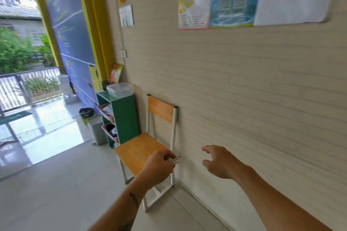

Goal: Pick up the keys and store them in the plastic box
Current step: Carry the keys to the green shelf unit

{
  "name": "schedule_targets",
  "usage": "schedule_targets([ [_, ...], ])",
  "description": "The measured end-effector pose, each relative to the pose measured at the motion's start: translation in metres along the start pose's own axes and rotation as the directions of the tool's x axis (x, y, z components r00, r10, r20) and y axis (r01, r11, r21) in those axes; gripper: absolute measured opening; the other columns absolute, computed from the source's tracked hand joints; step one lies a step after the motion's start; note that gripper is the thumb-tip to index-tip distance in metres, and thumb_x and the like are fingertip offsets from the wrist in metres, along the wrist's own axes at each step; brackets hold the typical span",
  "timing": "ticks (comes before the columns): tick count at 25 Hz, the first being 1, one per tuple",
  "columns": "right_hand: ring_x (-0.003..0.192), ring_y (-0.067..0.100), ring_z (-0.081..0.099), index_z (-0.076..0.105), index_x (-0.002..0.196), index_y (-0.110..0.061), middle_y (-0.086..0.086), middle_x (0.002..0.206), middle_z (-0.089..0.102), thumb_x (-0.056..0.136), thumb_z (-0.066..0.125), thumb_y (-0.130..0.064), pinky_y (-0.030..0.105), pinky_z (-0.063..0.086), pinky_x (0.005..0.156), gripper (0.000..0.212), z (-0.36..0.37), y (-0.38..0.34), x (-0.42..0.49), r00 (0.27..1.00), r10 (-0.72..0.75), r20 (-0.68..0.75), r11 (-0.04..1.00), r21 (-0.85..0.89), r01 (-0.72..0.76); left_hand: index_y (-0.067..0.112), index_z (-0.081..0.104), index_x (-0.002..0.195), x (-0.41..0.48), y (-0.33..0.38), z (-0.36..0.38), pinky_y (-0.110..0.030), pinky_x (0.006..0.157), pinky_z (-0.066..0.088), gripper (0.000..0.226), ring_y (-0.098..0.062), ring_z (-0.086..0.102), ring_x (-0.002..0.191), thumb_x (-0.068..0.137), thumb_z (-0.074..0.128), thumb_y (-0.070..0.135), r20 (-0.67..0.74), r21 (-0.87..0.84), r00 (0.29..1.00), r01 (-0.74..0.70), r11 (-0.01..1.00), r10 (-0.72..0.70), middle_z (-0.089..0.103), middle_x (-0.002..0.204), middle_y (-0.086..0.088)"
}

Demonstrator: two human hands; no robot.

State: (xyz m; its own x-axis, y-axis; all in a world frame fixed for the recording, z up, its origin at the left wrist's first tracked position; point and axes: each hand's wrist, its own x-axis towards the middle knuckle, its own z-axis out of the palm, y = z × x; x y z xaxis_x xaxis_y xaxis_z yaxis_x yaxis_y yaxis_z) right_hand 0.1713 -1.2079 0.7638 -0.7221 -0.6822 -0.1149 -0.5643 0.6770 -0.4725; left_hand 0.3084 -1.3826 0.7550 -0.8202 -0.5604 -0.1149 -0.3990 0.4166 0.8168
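Observation:
My left hand (158, 168) is closed around a small bunch of silver keys (175, 160), whose tips stick out to the right of my fingers, above the near edge of a wooden chair seat. Beside it, near the wall, my right hand (218, 162) hovers with fingers apart and holds nothing. The clear plastic box (120, 89), with its lid on, sits on top of a green shelf unit (124, 116) farther along the wall, well beyond both hands.
A wooden chair with a white metal frame (142, 148) stands against the beige wall between me and the shelf. A grey bin (96, 129) and a black bin (86, 113) stand left of the shelf. An open doorway with a gate lies at far left. Posters hang above.

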Motion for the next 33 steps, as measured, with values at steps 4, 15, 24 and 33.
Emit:
schedule_targets([
  [4,0.137,0.022,0.043,0.038,0.15,-0.019,0.004,0.152,0.043,0.093,0.052,-0.033,0.036,0.038,0.109,0.06,0.004,-0.034,0.1,0.995,-0.094,0.017,0.996,0.007,0.093,0.024,0.068,0.083,0.068,-0.017,-0.046,-0.028,0.068,0.061,0.027,-0.015,0.071,0.07,0.087,0.053,0.002,-0.079,0.0,0.996,0.031,1.0,-0.031,0.072,0.082,-0.004],
  [15,0.139,0.022,0.041,0.038,0.15,-0.02,0.003,0.154,0.042,0.092,0.051,-0.033,0.038,0.04,0.11,0.06,0.012,-0.158,0.35,0.955,-0.276,0.106,0.96,-0.005,0.278,0.01,0.069,0.093,0.233,-0.054,-0.183,-0.025,0.064,0.06,0.017,-0.016,0.069,0.068,0.09,0.055,0.0,-0.317,-0.199,0.935,0.1,0.975,-0.161,0.073,0.085,-0.013],
  [24,0.14,0.021,0.041,0.035,0.151,-0.021,0.001,0.155,0.041,0.094,0.051,-0.03,0.038,0.038,0.111,0.06,0.086,-0.331,0.488,0.955,-0.287,0.073,0.957,-0.014,0.289,0.009,0.071,0.092,0.34,-0.159,-0.367,-0.014,0.051,0.048,0.023,-0.014,0.064,0.062,0.088,0.052,-0.004,-0.372,-0.178,0.92,0.059,0.982,-0.123,0.072,0.087,-0.016],
  [33,0.139,0.021,0.041,0.038,0.15,-0.019,0.003,0.154,0.042,0.091,0.053,-0.029,0.036,0.034,0.113,0.061,0.132,-0.478,0.613,0.952,-0.299,0.069,0.954,-0.008,0.3,0.022,0.07,0.083,0.44,-0.227,-0.513,-0.021,0.058,0.045,0.033,-0.013,0.06,0.067,0.086,0.05,-0.004,-0.419,-0.155,0.901,0.046,0.987,-0.108,0.07,0.078,-0.003],
])
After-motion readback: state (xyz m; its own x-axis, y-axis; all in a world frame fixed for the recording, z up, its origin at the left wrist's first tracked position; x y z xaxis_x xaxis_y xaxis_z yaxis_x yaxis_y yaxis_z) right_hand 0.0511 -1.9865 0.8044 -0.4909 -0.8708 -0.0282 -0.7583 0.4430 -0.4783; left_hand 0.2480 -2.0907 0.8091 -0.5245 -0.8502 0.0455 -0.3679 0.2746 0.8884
